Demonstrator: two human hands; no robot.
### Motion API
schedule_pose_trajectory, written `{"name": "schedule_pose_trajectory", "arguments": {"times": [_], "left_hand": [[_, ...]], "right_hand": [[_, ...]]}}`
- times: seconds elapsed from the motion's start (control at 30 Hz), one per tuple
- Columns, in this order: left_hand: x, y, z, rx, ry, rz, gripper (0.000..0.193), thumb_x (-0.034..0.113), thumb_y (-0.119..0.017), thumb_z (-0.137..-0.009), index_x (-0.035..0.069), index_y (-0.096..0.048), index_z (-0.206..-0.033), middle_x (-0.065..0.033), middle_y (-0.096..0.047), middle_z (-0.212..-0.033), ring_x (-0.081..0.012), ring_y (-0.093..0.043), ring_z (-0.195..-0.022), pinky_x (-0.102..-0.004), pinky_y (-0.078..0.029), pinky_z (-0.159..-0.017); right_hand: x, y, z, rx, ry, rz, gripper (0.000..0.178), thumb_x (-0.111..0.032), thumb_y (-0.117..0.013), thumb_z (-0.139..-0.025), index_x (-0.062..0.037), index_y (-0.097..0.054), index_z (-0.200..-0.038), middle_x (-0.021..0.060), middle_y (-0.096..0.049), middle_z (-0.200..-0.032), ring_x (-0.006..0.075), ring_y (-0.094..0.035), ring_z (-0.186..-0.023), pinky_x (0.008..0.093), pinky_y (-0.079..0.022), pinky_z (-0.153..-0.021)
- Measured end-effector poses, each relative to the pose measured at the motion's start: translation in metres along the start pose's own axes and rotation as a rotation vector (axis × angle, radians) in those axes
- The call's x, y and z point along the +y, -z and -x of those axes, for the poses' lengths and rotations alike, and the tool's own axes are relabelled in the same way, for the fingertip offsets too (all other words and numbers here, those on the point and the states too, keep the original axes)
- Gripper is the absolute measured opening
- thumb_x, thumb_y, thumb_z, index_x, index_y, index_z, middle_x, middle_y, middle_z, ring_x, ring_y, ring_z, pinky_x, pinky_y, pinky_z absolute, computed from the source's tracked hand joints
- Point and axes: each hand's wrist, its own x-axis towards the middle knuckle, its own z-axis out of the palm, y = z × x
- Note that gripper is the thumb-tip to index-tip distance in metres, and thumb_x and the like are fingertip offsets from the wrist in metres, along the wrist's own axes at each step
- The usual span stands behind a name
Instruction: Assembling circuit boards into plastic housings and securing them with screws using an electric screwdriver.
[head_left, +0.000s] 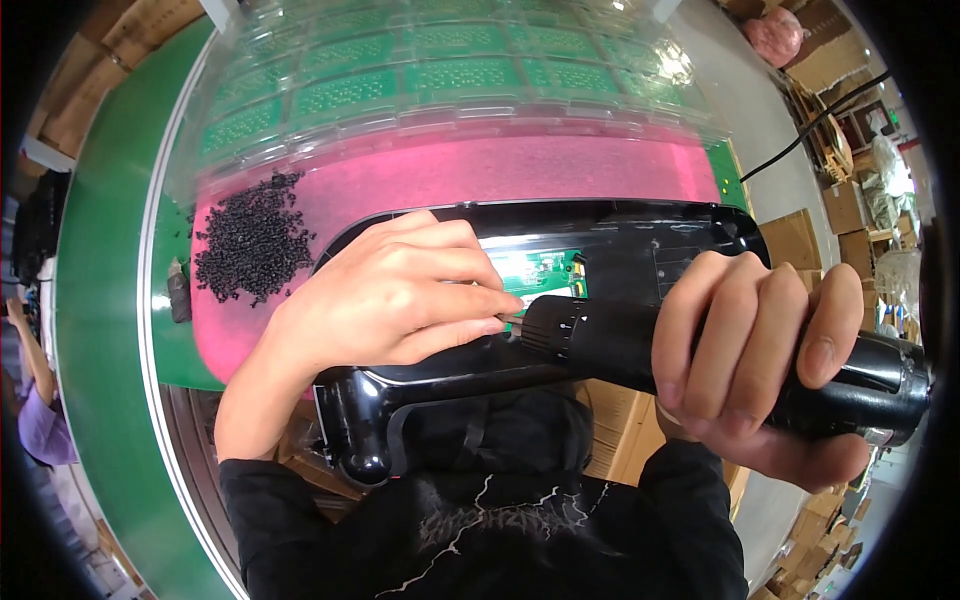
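Observation:
My right hand [755,365] wraps round a black electric screwdriver [610,335], which lies almost level with its bit pointing left. At the bit, the thumb and forefinger of my left hand [400,290] are pinched together; whatever is between them is too small to make out. Both hands are over a long glossy black plastic housing [690,225] on the table in front of me. A green circuit board [540,270] shows inside the housing, partly covered by my left fingers and the screwdriver.
A pink mat [400,180] covers the green table. On its left lies a heap of small black parts, seemingly screws [252,240]. Clear plastic trays [460,75] with several green boards stand behind. Cardboard boxes [795,240] are at the right; a person [45,420] is at far left.

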Motion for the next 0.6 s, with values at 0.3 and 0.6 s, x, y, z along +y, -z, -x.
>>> {"name": "schedule_pose_trajectory", "arguments": {"times": [0.3,0.6], "left_hand": [[0.009,0.005,-0.005,0.065,0.112,-0.058,0.033,0.005,-0.065,-0.079,0.003,-0.068,-0.112,-0.0034,-0.068,-0.077,-0.0228,-0.062,-0.079,-0.0348,-0.046,-0.071],[0.01,0.004,-0.006,0.108,0.251,-0.011,0.055,-0.013,-0.045,-0.073,0.0,-0.057,-0.125,-0.0097,-0.068,-0.079,-0.0277,-0.063,-0.079,-0.0374,-0.047,-0.077]], "right_hand": [[-0.02,0.002,0.001,0.137,-0.137,0.138,0.046,-0.044,-0.072,-0.082,-0.0095,-0.046,-0.099,-0.0003,-0.058,-0.066,0.0084,-0.055,-0.047,0.0224,-0.048,-0.047],[-0.023,0.012,0.01,0.303,-0.422,0.362,0.051,-0.052,-0.061,-0.083,-0.0053,-0.046,-0.097,0.0018,-0.052,-0.062,0.0114,-0.046,-0.045,0.0288,-0.042,-0.05]]}}
